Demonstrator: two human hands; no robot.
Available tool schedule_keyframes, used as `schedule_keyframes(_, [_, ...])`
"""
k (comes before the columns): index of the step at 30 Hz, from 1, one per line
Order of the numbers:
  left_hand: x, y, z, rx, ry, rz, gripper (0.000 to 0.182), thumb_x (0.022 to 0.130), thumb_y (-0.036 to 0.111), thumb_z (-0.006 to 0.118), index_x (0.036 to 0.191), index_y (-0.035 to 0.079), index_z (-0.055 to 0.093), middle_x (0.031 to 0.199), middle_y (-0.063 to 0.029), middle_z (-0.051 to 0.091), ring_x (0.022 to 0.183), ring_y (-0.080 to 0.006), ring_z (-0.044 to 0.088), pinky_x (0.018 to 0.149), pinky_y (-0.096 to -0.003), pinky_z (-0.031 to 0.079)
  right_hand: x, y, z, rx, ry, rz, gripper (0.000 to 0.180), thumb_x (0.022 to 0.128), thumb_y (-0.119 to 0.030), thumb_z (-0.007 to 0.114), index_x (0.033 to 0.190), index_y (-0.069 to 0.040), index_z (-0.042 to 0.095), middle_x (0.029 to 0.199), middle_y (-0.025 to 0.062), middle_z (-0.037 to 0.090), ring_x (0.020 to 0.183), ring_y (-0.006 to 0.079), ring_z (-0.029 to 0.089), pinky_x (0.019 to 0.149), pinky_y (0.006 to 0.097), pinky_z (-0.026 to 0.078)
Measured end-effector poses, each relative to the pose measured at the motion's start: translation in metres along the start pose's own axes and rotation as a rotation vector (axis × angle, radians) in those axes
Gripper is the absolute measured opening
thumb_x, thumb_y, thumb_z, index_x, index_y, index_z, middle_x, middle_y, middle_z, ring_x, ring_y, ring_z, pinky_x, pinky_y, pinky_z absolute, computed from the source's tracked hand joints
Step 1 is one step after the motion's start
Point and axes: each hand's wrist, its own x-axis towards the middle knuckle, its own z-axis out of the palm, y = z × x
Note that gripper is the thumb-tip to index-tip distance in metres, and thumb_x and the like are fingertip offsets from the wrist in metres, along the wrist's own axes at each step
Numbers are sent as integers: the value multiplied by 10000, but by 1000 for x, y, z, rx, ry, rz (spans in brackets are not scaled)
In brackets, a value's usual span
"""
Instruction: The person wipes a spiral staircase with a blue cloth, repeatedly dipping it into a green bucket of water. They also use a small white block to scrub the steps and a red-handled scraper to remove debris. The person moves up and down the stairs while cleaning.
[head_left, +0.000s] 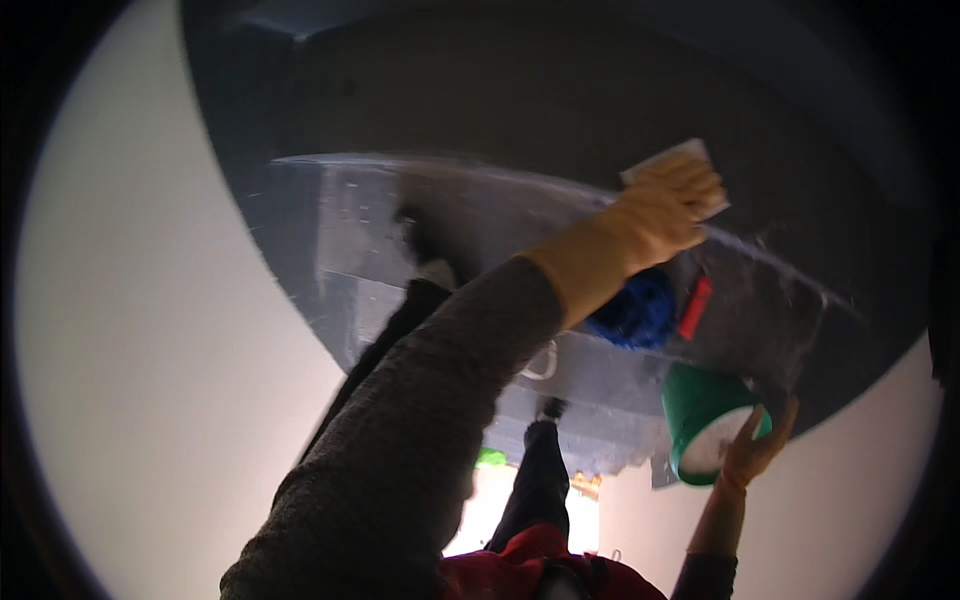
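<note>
My left hand (671, 199), in a tan rubber glove, is closed on a thin, pale flat pad (664, 157) against the dark surface. At the lower right, my right hand (754, 450), also gloved, has its fingers apart about the rim of a green bucket (694, 405); whether it touches the rim I cannot tell. The bucket is tilted, its mouth towards me and pale inside. Below my left wrist lies a blue, shaggy bundle (637, 311), partly hidden by the glove. A red bar-shaped object (695, 307) is beside it.
Dark grey, step-like surfaces with a pale edge line (465, 166) cross the view. A white loop (551, 364) shows beside my left forearm. My feet are on the lower surfaces. Pale walls (150, 300) stand at both sides, and a bright green item (491, 456) is behind.
</note>
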Motion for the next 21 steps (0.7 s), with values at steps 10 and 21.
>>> schedule_keyframes(10, [-263, -317, -198, 418, -36, -1148, 541, 1069, 300, 596, 1571, 124, 501, 1632, -163, 485, 1562, -325, 390, 1311, -456, 281, 241, -284, 121, 285, 79, -516, 491, 1125, -284, 559, 1489, 45, 546, 1483, 287, 603, 1416, 428, 570, 1219, 484, 446])
schedule_keyframes(21, [-238, -307, -191, 386, -341, -982, 569, 1039, 351, 604, 1550, 111, 538, 1590, -131, 523, 1524, -305, 425, 1274, -427, 299, 247, -334, 151, -172, -33, -93, 557, 1166, -383, 327, 1614, -67, 419, 1667, 181, 421, 1567, 345, 386, 1311, 492, 356])
